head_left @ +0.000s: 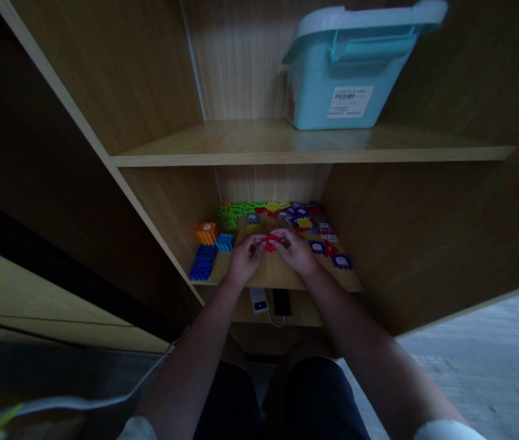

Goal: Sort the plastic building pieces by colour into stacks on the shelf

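My left hand [246, 255] and my right hand [295, 249] meet over the middle shelf, both closed on a small red plastic piece [270, 243] between the fingertips. Its exact shape is partly hidden by my fingers. Just behind the hands lie a grey piece [253, 219] and a yellow piece [254, 229]. To the left of my left hand stand stacks of notched pieces: orange [207, 232], light blue [225, 242] and dark blue [203, 261]. Purple pieces with pale printed labels [342, 261] lie to the right of my right hand.
Many green pieces [236, 214] cover the shelf's back left; mixed purple, red and yellow ones [304, 223] spread along the back right. Above, a light-blue lidded bin [333, 79] sits on the upper shelf [241, 137]. Below are a white power bank [258, 300] and a black phone [282, 302].
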`<action>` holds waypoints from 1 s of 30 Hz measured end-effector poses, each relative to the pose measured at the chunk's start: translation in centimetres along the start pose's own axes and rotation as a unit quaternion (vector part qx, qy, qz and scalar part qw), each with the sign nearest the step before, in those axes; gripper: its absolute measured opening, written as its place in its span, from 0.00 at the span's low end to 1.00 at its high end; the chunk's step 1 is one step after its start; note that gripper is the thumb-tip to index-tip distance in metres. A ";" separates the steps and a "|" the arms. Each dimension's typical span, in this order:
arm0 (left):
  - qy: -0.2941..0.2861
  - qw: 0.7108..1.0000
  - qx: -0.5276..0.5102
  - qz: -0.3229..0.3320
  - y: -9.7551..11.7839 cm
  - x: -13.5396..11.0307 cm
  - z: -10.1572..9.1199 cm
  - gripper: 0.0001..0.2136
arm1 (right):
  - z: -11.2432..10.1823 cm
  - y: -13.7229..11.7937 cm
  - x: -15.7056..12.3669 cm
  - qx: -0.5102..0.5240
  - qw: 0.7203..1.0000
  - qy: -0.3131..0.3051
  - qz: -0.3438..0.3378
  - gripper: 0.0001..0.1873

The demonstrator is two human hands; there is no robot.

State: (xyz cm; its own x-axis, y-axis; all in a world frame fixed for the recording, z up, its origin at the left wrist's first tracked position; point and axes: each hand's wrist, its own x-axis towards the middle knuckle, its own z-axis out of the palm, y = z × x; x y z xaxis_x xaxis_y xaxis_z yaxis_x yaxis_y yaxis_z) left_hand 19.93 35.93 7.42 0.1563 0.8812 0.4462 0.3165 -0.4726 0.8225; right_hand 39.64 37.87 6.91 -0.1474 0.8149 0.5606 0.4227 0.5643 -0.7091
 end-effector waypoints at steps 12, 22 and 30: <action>0.107 0.991 -0.077 -0.011 -1.5 0.2 0.3 0.05 | -0.3 0.2 0.6 -0.050 0.986 0.001 -0.160 0.18; 0.079 0.991 -0.103 -0.035 -1.4 0.2 0.4 0.06 | -0.4 0.2 0.4 -0.037 0.990 -0.018 -0.135 0.16; 0.136 0.988 0.063 -0.045 -1.6 0.7 -0.1 0.07 | -0.2 2.0 0.3 -0.062 0.997 -0.009 -0.041 0.25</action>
State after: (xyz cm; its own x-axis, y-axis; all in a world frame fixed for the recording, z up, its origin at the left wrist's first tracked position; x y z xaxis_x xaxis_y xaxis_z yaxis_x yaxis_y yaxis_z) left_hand 19.47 37.28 6.46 -0.1295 0.8760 0.4647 0.4341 -0.3713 0.8208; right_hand 40.60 39.19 5.76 -0.2022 0.7698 0.6054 0.5159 0.6091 -0.6023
